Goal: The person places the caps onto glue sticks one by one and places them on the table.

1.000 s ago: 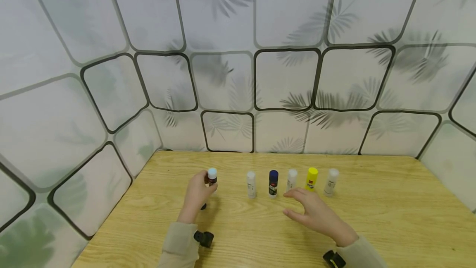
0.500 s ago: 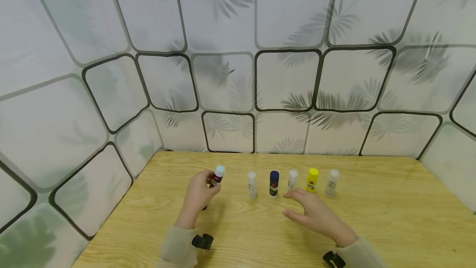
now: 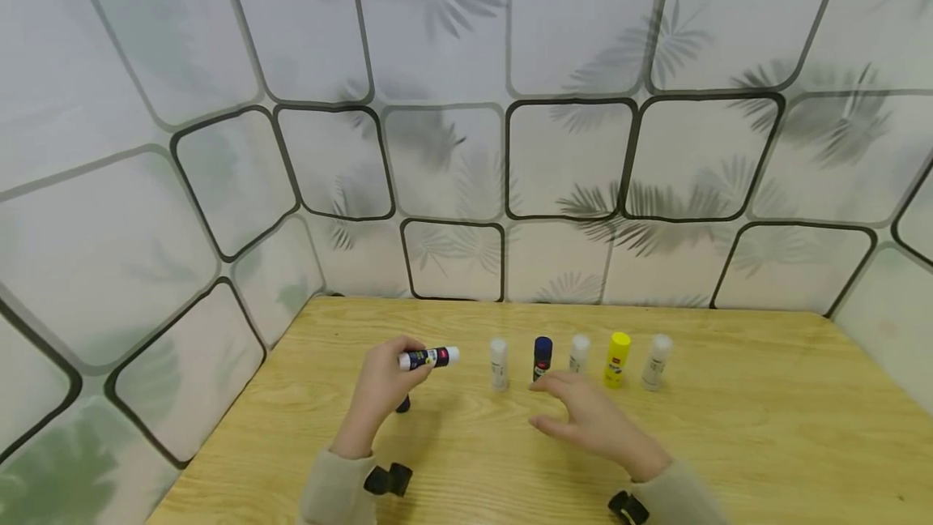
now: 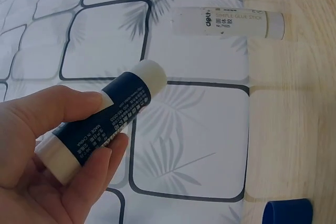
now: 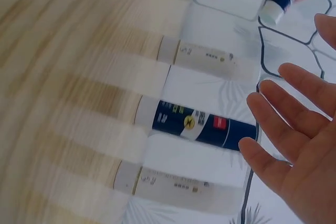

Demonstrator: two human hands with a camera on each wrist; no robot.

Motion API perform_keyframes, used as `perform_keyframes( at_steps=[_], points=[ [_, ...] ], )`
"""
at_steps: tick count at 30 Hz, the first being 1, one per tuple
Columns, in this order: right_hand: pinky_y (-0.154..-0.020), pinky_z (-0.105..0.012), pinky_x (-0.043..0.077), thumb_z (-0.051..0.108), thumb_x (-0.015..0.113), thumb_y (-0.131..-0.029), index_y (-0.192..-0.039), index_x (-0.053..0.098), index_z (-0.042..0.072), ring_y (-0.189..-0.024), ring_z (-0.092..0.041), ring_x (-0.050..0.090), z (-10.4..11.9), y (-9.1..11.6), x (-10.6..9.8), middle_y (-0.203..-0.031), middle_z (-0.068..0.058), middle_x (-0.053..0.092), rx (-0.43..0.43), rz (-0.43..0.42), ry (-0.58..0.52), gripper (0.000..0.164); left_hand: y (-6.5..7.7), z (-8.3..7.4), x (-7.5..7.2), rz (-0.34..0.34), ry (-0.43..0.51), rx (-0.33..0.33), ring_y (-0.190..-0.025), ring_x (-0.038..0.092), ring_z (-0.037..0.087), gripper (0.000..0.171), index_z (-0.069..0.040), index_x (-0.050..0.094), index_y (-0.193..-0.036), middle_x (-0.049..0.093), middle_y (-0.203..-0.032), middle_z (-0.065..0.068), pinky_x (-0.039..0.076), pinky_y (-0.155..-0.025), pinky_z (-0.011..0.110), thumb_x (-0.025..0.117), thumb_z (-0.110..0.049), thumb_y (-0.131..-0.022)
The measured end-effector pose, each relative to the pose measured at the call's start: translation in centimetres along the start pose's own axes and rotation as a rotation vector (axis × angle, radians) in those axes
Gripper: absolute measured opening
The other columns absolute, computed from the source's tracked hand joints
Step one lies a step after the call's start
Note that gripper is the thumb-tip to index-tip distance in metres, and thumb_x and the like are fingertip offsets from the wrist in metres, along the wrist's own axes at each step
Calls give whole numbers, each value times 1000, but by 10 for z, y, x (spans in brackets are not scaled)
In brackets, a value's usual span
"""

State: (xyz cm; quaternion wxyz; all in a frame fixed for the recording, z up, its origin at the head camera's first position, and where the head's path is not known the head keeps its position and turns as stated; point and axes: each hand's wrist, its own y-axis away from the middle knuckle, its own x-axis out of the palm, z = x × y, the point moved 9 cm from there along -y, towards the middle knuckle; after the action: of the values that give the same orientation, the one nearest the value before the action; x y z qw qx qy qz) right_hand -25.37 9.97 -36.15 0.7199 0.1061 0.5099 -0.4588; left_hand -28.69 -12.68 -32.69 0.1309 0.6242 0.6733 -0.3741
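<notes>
My left hand (image 3: 389, 383) pinches a navy-labelled glue stick (image 3: 430, 358) between thumb and fingers, above the left of the table. It lies almost level in the head view, its white end to the right. In the left wrist view both ends of this glue stick (image 4: 107, 116) are white. A dark blue cap (image 3: 403, 404) sits on the table by the left wrist; in the left wrist view the cap (image 4: 287, 212) is at the bottom right. My right hand (image 3: 586, 420), fingers spread and holding nothing, hovers before a standing navy glue stick (image 3: 543, 356). Its fingertips overlap that stick (image 5: 202, 123) in the right wrist view; contact cannot be told.
Along the wooden table (image 3: 765, 411) stand a white glue stick (image 3: 499, 364) left of the navy one, another white stick (image 3: 579, 352) to its right, a yellow glue stick (image 3: 616, 360) and a further white stick (image 3: 657, 362). A patterned curtain (image 3: 561, 160) rises behind the table.
My left hand has tipped its glue stick from upright to nearly level, white end swinging right. The right hand has shifted left, from the white stick towards the navy one.
</notes>
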Motion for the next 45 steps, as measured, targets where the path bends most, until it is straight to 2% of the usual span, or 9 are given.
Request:
perform_keyframes(
  at_steps=[5,10,17,25,30,38,42,45],
  points=[
    [-82,-39,44,33,60,-84,-112,57,5,-101,-21,51,6,-10,14,-110,-3,55,10,48,-39,39,2,3,-7,-27,66,-45,-63,55,13,20,-2,63,-91,61,-82,8,46,-50,25,71,-6,-72],
    [-81,-37,44,31,60,-84,-112,57,7,-99,-20,53,18,-21,24,-109,-3,56,-12,65,-39,37,3,6,-15,-64,110,-83,-63,56,14,17,-4,63,-86,62,-80,8,47,-51,25,71,-5,-71],
    [-82,-36,44,29,61,-84,-111,57,4,-100,-22,52,38,-42,43,-109,-6,56,-56,100,-71,37,5,9,-20,-85,145,-113,-66,57,15,16,-3,63,-84,62,-79,7,48,-53,26,72,-4,-70],
    [-79,-30,45,24,64,-81,-107,60,5,-95,-18,55,56,-76,68,-103,-5,59,-110,96,-44,33,4,5,-21,-110,162,-75,-64,56,14,17,-3,62,-83,61,-76,7,48,-52,25,72,-4,-69],
    [-75,-28,46,24,66,-79,-105,61,5,-90,-17,57,59,-96,84,-100,-5,60,-95,130,7,32,3,2,-24,-127,181,-37,-65,56,15,18,-1,61,-83,61,-77,8,47,-52,25,72,-4,-69],
    [-76,-26,46,23,68,-77,-104,63,4,-90,-14,57,68,-121,104,-100,-4,61,-83,187,44,33,3,1,-31,-151,183,-41,-67,55,15,19,-2,62,-85,62,-78,7,47,-56,26,72,-4,-69],
    [-76,-26,46,22,70,-76,-105,62,4,-92,-15,57,71,-129,111,-101,-4,62,-65,203,26,35,3,-1,-34,-155,176,-29,-68,56,15,18,-1,62,-85,62,-79,7,47,-59,28,72,-3,-69],
    [-78,-27,45,21,70,-76,-112,59,7,-96,-14,56,71,-134,119,-107,-3,60,-44,214,-16,41,3,-1,-36,-156,181,-27,-68,56,16,17,-1,62,-84,62,-78,7,48,-58,28,72,-3,-70]
  ],
)
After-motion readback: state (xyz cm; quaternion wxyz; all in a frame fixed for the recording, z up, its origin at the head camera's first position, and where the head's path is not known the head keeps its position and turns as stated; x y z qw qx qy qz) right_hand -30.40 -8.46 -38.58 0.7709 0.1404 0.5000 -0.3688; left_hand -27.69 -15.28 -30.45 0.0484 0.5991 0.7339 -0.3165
